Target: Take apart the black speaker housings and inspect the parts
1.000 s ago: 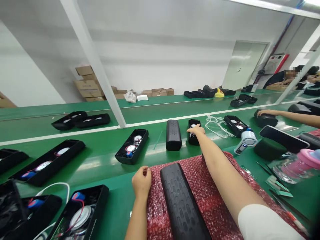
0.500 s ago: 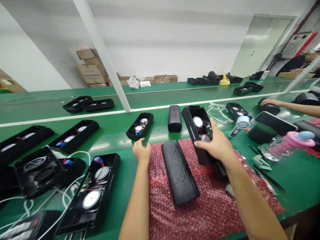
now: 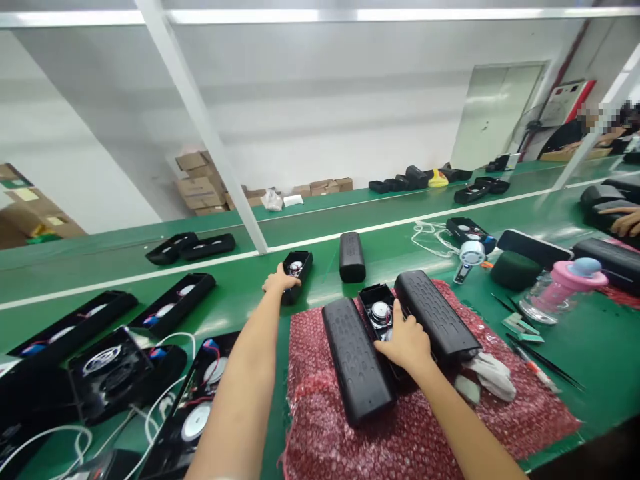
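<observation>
My left hand [image 3: 280, 281] reaches forward over the green bench, its fingers closed round the near end of an open black speaker housing [image 3: 303, 263] with a white-backed driver inside. My right hand [image 3: 410, 343] grips a second open speaker half [image 3: 371, 298], which lies on the red bubble wrap [image 3: 345, 449]. That half sits between two black dimpled speaker shells, one on its left [image 3: 356, 363] and one on its right [image 3: 437, 317]. The right palm and fingers cover part of its inside. Another closed black speaker [image 3: 353, 257] stands beyond the wrap.
Several open speaker housings [image 3: 173, 300] and white cables [image 3: 150, 420] crowd the left. A white glove-like cloth [image 3: 493, 375], tweezers [image 3: 547, 362], a handheld fan [image 3: 471, 257] and a pink-lidded bottle [image 3: 565, 287] lie to the right. A co-worker's hand [image 3: 627, 221] shows at the right edge.
My right hand has lowered the open speaker half onto the bubble wrap between the two shells. My left hand has moved forward and taken hold of the housing at the back.
</observation>
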Motion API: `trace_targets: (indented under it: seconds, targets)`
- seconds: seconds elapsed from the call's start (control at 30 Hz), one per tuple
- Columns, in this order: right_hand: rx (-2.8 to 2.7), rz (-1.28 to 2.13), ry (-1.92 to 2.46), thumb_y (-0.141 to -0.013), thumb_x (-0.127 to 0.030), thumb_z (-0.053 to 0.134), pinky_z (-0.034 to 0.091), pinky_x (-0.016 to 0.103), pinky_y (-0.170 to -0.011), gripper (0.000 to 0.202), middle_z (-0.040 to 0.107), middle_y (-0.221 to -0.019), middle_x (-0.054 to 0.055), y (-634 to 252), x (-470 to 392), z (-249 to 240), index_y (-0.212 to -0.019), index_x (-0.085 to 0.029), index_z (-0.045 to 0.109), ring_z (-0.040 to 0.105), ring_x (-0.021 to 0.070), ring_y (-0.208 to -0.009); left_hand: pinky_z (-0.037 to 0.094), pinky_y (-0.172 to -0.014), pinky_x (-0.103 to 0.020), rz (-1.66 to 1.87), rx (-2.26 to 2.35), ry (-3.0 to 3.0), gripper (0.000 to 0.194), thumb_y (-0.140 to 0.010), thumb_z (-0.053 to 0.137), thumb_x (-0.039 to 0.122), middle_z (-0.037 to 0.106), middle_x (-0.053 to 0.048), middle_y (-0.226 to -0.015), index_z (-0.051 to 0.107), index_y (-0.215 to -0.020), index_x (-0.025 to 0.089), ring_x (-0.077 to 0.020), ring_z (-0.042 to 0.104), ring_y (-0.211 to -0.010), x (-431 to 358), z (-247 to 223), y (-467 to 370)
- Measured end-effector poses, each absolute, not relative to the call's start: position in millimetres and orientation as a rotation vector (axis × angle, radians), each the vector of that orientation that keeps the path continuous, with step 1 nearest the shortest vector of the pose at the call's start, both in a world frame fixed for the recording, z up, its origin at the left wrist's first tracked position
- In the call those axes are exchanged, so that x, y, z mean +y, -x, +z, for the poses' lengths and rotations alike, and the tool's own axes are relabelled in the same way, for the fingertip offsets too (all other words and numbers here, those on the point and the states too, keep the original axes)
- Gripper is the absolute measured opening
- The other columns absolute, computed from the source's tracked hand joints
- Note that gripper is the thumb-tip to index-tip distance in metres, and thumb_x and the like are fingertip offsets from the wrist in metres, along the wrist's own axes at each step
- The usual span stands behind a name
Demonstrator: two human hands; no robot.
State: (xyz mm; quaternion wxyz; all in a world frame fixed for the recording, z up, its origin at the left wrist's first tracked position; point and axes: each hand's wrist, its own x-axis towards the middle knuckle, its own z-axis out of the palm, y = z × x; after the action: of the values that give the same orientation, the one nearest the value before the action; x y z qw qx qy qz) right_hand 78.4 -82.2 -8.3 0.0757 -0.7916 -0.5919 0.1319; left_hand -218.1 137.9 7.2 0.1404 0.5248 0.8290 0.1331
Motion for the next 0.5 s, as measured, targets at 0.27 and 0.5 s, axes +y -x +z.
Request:
trace_targets:
  seconds: [0.27, 0.5]
  targets:
    - [-1.822, 0.281, 2.258, -0.076, -0.055, 0.069, 0.042, 0.048, -0.096, 0.098, 0.053, -0.131, 0.029, -79.4, -82.3, -23.9, -0.155, -0.009, 0.034, 0.056, 0.0408, -0.117, 0.045, -0.095, -0.065, 0.478, 2.527, -1.407, 0.128, -0.06, 0.076, 0.062, 0.054, -0.029, -0.138, 0.002, -0.157, 0.026, -0.0502, 0.055, -0.124, 26.2, 24.3, 222.3]
    - [-1.841, 0.155, 1.834, -0.09, -0.04, 0.056, 0.021, 0.059, -0.114, 0.06, 0.054, -0.138, 0.024, -91.4, -93.5, -31.7, -0.14, -0.006, 0.053, 0.04, 0.0412, -0.134, 0.047, -0.095, -0.063, 0.511, 2.603, -1.347, 0.136, -0.057, 0.082, 0.058, 0.059, -0.025, -0.133, -0.005, -0.157, 0.025, -0.0487, 0.06, -0.118, -137.1, 16.7, 184.8]
